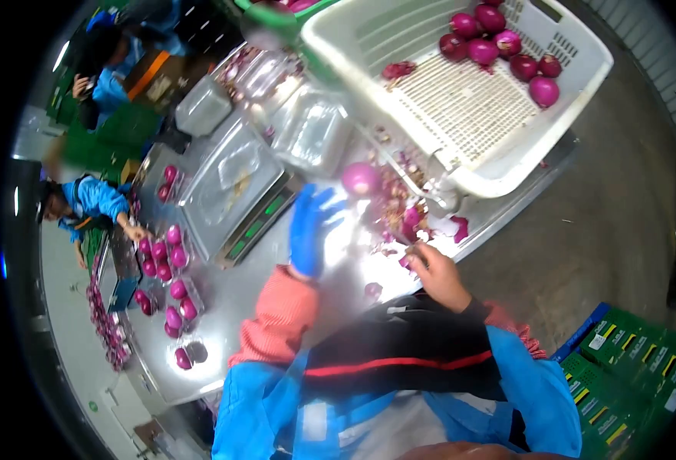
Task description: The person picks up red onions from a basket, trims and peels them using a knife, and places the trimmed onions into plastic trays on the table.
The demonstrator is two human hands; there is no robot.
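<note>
My left hand (308,234), in a blue glove, is held over the metal table with its fingers apart and nothing in it. Just beyond its fingertips is a peeled red onion (361,179), slightly blurred. My bare right hand (439,277) is near the table's front edge, fingers closed with a small purple piece of onion skin (405,262) at the tips. Loose onion skins (411,218) lie heaped on the table beyond it.
A white basket (437,149) with several red onions stands at the upper right. Left of centre is a scale (226,192), with clear plastic trays (315,126) behind it. Packed onions (161,257) stand at left, near a co-worker's hand (134,231). Green crates (637,360) are at lower right.
</note>
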